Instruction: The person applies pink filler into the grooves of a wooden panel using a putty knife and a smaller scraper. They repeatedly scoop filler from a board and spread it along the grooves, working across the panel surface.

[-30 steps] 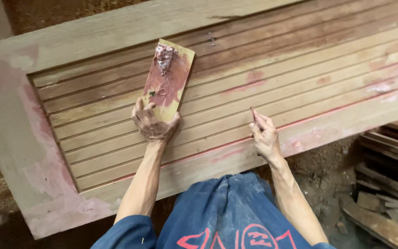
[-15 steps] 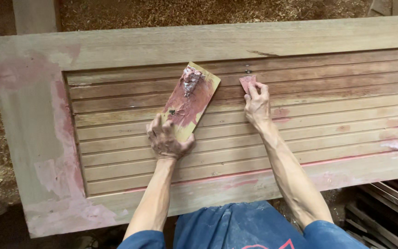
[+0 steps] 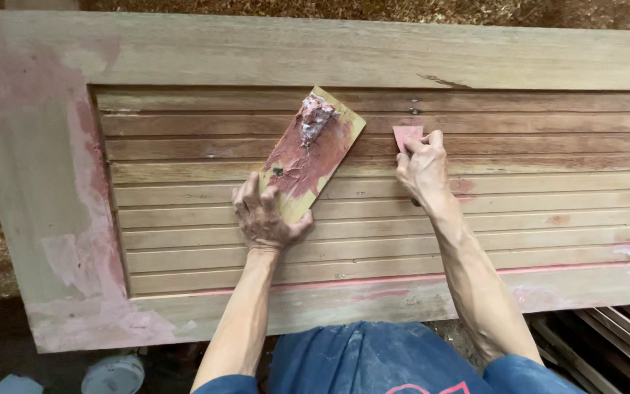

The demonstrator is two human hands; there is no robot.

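A large wooden door panel with horizontal slats lies flat in front of me. My left hand grips the lower end of a small wooden board smeared with reddish-pink putty and a whitish lump near its top. My right hand holds a small pink scraper pressed against an upper slat, to the right of the board. Pink putty stains mark the left side of the frame and the bottom rail.
My knees in blue trousers are at the bottom edge. A white round container sits on the ground at lower left. Stacked wooden strips lie at lower right. Sawdust-covered ground runs beyond the door's far edge.
My right hand has moved from the lower slats up to an upper slat with the scraper. The view has shifted so the door sits level and closer.
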